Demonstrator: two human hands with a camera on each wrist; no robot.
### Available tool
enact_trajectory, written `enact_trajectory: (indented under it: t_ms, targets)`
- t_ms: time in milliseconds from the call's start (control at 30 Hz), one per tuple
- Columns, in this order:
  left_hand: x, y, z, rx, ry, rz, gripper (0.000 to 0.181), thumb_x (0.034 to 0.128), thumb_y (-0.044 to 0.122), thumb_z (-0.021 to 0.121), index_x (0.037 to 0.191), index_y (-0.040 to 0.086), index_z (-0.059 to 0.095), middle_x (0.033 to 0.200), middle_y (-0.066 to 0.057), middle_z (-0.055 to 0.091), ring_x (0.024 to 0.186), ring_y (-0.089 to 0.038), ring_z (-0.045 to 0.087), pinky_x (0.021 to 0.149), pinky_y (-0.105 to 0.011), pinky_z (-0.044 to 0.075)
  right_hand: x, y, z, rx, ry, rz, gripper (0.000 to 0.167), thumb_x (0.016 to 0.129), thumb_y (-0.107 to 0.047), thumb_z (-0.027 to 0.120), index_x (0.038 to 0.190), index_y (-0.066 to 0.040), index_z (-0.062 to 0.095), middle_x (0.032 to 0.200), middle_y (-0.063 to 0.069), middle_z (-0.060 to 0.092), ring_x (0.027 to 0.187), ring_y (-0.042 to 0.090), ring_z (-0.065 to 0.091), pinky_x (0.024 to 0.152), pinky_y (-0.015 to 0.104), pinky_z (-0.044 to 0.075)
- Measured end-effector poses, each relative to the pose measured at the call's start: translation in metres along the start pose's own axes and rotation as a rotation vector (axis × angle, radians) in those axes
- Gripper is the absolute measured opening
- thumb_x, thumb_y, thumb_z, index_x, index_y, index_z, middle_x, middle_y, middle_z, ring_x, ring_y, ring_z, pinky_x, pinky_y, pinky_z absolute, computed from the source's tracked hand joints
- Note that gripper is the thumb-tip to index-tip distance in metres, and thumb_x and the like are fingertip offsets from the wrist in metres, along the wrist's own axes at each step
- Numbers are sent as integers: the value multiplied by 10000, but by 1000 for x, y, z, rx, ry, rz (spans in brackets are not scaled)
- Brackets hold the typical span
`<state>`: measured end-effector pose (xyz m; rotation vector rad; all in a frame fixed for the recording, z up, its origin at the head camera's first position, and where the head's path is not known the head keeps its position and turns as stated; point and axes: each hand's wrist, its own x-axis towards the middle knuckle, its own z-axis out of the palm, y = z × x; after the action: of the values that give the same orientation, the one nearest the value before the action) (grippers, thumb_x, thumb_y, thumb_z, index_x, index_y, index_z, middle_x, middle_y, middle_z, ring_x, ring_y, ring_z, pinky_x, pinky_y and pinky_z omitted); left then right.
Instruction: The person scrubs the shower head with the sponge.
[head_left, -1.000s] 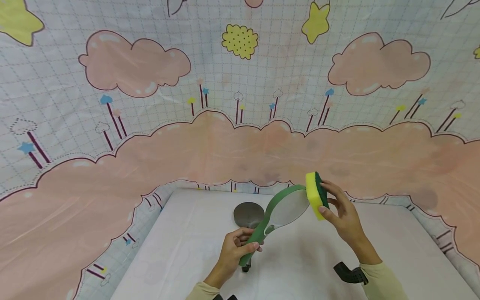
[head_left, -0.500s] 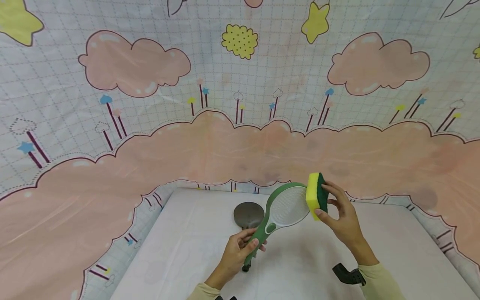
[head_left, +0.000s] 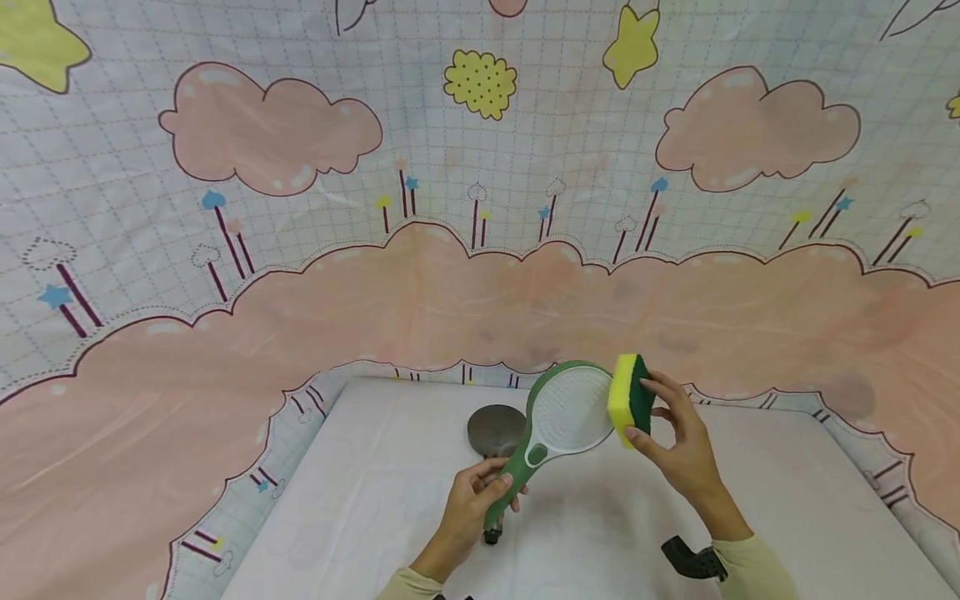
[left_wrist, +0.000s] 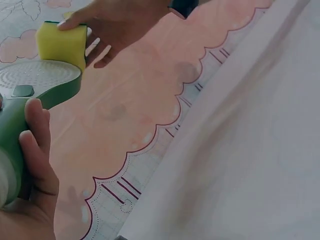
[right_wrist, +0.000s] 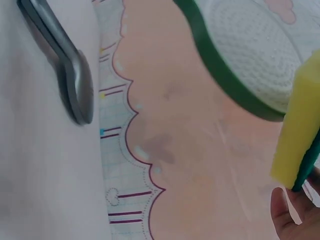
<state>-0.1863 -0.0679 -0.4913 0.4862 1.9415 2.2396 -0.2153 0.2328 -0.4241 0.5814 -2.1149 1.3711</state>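
Note:
My left hand [head_left: 468, 508] grips the handle of a green handheld shower head [head_left: 573, 408], raised over the table with its white nozzle face showing. A green button sits at its neck. My right hand [head_left: 686, 454] pinches a yellow sponge [head_left: 621, 400] with a dark green scouring side, between thumb and fingers. In the left wrist view the sponge [left_wrist: 62, 45] meets the far rim of the nozzle face. From the right wrist, the sponge [right_wrist: 297, 125] overlaps the edge of the shower head [right_wrist: 240, 95]. The fingers behind the handle are partly hidden.
A grey shower head [head_left: 495, 429] lies on the white table [head_left: 337, 500] behind the left hand, its handle partly covered. Patterned cloth [head_left: 450, 308] with clouds and stars rises behind the table. A black wrist mount [head_left: 693, 560] sits at the right sleeve.
The green shower head has turned so its nozzle face shows more fully to the head camera. The sponge has shifted slightly down and left along its rim, with my right hand.

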Motion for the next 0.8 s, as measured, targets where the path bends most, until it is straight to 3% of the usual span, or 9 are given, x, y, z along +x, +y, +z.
enact_trajectory:
  t_ms: [200,300,500,800]
  targets:
    - [1,4,2,-34,22,-12,373,1003,188,493,1278,-57,551,934,-117,696,693,-79,642,551,-195,477,-7,5,4,-34,-13,-4,690,743,72,757,1378,-52,516,1490,136,405,1272,-34,404,944,61,382]
    - [1,5,1,-53,20,-12,381,987,172,535,1290,-59,540,914,-51,708,684,-68,640,554,-185,479,-10,7,5,-74,-12,-16,689,744,48,766,1378,-63,520,1485,145,411,1267,-51,400,939,61,378]
    - [0,4,1,-59,-5,-30,417,955,159,600,1307,-53,526,902,36,717,685,-47,628,553,-181,476,-7,6,7,-185,22,-94,729,684,7,820,1356,-70,549,1476,205,418,1276,-46,388,917,102,372]
    - [0,6,4,-107,13,-108,513,971,227,589,1375,-74,489,938,-3,665,659,-62,608,563,-185,479,3,-1,10,-329,60,-144,769,639,-81,876,1345,-106,571,1481,190,406,1258,379,467,963,16,305]
